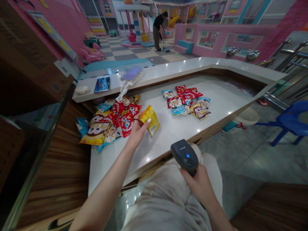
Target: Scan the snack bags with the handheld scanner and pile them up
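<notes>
Held in my left hand [140, 125] is a yellow snack bag [152, 121], tilted just above the white desk [168, 138]. My right hand [198, 179] is wrapped round the handle of a dark grey barcode scanner [184, 154] with a blue light on top; it is over my lap, in front of the desk edge. Left of my left hand lies a heap of red, yellow and blue snack bags [126, 123]. A smaller group of similar bags [175, 102] rests farther back on the right side of the desk.
Along the raised white ledge [173, 69] lie a phone [102, 84], a white rounded object [82, 90] and a white cable [122, 91]. A blue stool [292, 118] and a bucket [237, 122] stand right. Beyond the counter, a person [158, 30] sweeps the floor.
</notes>
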Demonstrator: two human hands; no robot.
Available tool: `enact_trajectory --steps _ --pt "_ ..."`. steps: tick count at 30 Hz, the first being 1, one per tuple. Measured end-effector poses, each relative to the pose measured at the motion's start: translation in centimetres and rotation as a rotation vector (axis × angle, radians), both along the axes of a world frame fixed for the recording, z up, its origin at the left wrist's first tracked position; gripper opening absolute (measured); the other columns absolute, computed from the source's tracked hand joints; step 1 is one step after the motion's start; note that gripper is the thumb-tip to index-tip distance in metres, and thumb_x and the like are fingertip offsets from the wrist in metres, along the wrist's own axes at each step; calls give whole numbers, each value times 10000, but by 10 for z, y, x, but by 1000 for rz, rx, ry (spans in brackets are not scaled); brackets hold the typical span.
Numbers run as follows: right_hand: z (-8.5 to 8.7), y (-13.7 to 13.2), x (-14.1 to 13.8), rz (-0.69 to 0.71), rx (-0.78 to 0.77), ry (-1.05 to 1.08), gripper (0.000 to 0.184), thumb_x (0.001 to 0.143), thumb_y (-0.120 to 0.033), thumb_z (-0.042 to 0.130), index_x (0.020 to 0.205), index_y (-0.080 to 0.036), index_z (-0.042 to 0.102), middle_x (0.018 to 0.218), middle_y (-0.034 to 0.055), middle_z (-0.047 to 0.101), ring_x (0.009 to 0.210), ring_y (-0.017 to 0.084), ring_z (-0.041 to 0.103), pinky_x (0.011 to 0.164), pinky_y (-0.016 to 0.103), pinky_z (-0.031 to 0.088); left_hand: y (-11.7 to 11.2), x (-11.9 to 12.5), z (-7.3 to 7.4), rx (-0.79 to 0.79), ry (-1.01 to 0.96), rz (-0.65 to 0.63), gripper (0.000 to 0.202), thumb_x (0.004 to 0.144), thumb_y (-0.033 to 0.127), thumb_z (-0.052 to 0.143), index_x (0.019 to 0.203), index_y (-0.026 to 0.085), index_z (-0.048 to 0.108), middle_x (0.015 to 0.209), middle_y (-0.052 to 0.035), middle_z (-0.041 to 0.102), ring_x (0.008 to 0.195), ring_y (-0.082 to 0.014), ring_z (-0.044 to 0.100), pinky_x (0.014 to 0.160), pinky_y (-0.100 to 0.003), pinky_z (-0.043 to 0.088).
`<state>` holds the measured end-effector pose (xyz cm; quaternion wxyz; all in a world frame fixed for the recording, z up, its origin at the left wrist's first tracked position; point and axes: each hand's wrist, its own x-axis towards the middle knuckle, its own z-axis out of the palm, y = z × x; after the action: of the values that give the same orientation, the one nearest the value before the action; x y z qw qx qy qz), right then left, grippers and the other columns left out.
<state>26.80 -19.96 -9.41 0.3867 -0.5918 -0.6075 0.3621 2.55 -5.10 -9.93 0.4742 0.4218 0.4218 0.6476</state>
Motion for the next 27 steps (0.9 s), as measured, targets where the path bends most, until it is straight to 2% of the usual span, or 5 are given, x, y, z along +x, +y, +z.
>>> enact_trajectory --steps 2,5,10,20,27 --pt "1 0 -1 0 8 8 163 786 -289 619 794 -156 714 606 31 686 635 232 650 561 270 497 -3 10 -9 -135 -184 -69 405 796 293 774 1146 187 599 1186 -100 703 1143 -248 658 1027 -409 510" --pt "3 0 -1 0 13 24 156 787 -283 622 798 -159 716 634 36 703 655 231 657 578 268 501 -6 19 -23 -285 -341 -160 316 815 268 759 1081 159 628 1158 -110 722 1047 -231 704 999 -408 539" --pt "0 1 -3 -6 6 21 117 779 -269 638 790 -170 699 687 39 725 669 231 665 594 269 501 -6 25 -39 -355 -480 -237 256 856 244 705 1077 130 645 1112 -117 740 1062 -237 707 1022 -419 536" --pt "-6 3 -22 115 -14 32 98 766 -169 630 836 -152 697 738 17 721 675 198 646 630 247 478 -5 28 -41 -385 -529 -200 209 902 209 633 1089 117 652 1106 -117 746 1021 -225 720 1021 -412 542" --pt "-6 1 -22 123 -42 10 77 773 -172 622 816 -151 682 720 9 694 670 192 626 619 244 448 -2 29 -44 -400 -523 -204 212 908 237 634 1078 120 676 1102 -128 749 1034 -248 717 1025 -446 538"
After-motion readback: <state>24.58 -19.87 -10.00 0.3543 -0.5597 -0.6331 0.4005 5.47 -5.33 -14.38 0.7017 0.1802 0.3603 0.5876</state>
